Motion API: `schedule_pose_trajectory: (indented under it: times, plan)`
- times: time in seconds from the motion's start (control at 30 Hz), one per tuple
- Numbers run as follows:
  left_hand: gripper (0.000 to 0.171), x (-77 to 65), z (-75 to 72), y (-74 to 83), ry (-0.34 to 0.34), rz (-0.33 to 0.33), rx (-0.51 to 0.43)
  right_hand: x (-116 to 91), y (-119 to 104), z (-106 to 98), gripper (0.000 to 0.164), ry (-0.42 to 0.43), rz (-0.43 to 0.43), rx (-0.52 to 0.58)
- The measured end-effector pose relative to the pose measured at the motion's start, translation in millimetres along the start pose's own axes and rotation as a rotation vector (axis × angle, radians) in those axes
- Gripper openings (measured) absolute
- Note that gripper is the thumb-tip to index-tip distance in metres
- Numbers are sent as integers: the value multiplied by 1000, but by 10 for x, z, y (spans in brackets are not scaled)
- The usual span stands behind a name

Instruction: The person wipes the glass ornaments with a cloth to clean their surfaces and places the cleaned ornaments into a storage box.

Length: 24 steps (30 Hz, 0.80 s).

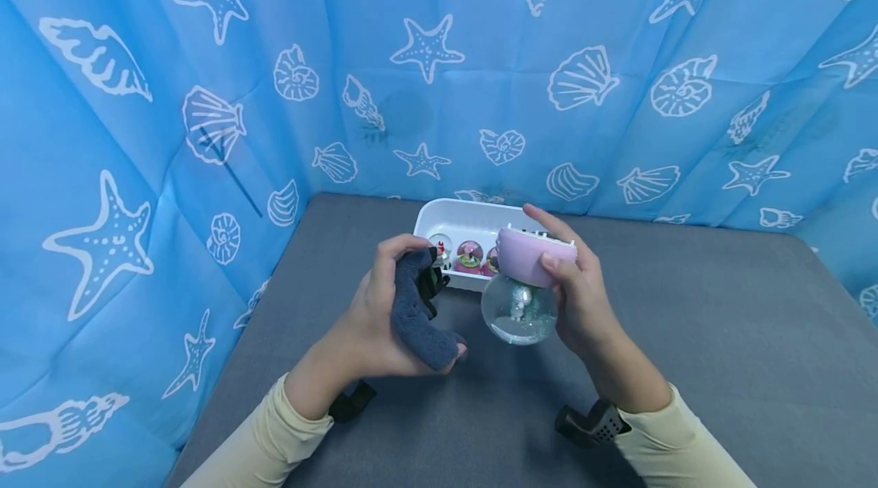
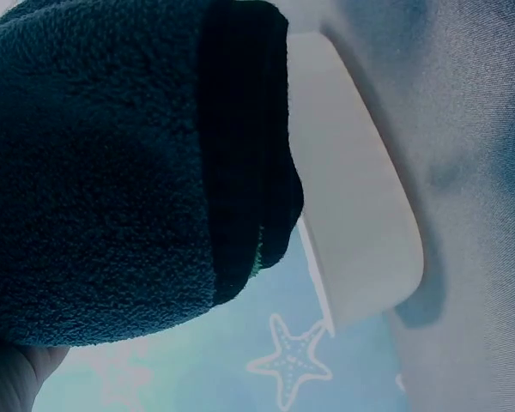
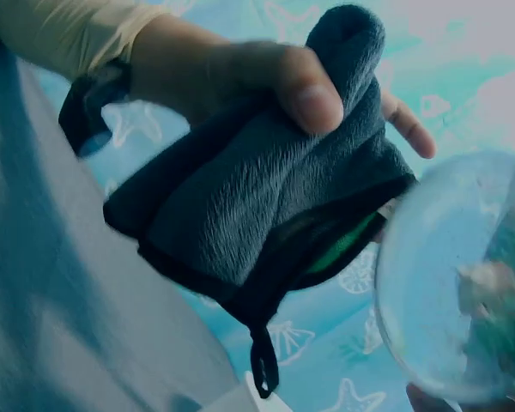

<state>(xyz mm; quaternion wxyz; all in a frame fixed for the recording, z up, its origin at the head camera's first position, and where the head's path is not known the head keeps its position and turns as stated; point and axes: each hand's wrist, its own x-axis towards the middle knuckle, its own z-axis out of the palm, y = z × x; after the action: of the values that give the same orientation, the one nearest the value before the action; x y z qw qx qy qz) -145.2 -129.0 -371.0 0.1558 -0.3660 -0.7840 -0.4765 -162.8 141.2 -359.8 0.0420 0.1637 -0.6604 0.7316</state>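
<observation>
My left hand grips a folded dark grey-blue fleecy cloth, thumb and fingers curled round it. Black edging and a hanging loop show on the cloth in the right wrist view, with a bit of green inside its fold. In my right hand, a snow globe is held upside down by its pink base. A pale figure shows inside the clear ball. The ball hangs to the right of the cloth, apart from it in the head view.
Behind the hands, a white tray stands on the grey table. Small snow globes sit in it, partly hidden by the hands. A blue curtain with white shell prints surrounds the table's back and left.
</observation>
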Motion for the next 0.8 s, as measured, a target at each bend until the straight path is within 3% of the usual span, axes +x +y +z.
schedule_pose_trajectory:
  times: [0.13, 0.3, 0.53, 0.63, 0.73, 0.8]
  plan:
    - [121, -3, 1, 4, 3, 4, 4, -1, 14, 3, 64, -6, 75, 35]
    - [121, -6, 5, -6, 0, 12, -3, 15, 15, -10, 60, -18, 192, 38]
    - [119, -5, 5, -16, -8, 13, -8, 54, 42, 0, 62, -166, 444, -58]
    - [119, 3, 16, -26, -3, 22, -6, 67, 155, -37, 60, -219, 520, -46]
    - [119, 9, 25, -31, -2, 27, -6, 95, 462, -207, 63, -322, 484, 62]
    - [119, 9, 29, -33, -9, 21, -12, 259, 957, -413, 60, -356, 308, 106]
